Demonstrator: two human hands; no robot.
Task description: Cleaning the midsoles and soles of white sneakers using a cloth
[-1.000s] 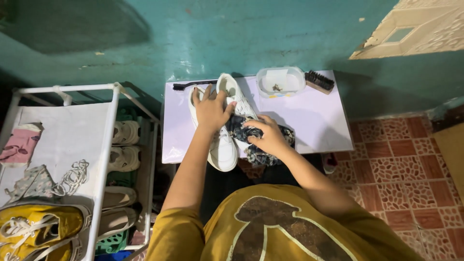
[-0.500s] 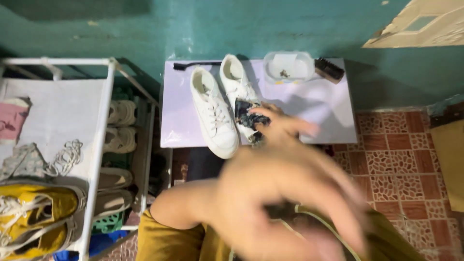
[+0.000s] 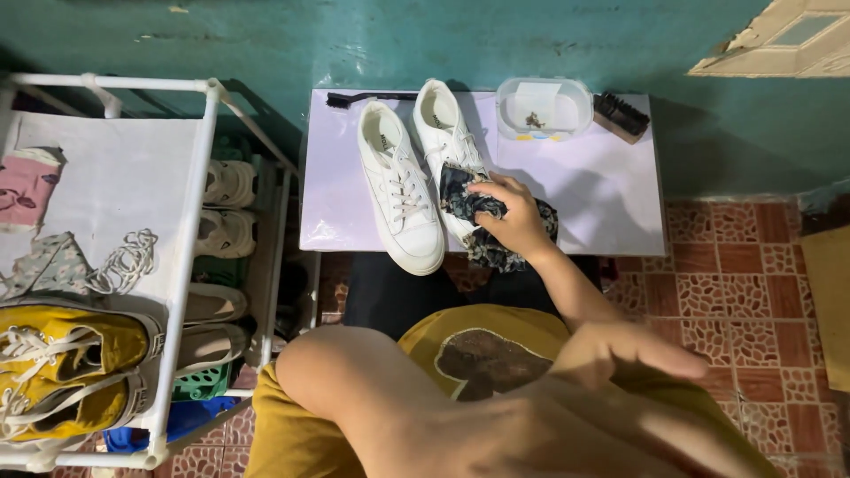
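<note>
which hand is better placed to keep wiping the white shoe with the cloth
Right. The right hand already presses the dark cloth against the white shoe; the left hand is raised near the camera, away from the table.

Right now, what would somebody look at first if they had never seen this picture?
Probably the two white sneakers lying side by side on the small white table, where the right hand presses a dark patterned cloth against one of them. Next, the left hand, big and blurry near the camera, and the yellow shoes on the rack at left.
</note>
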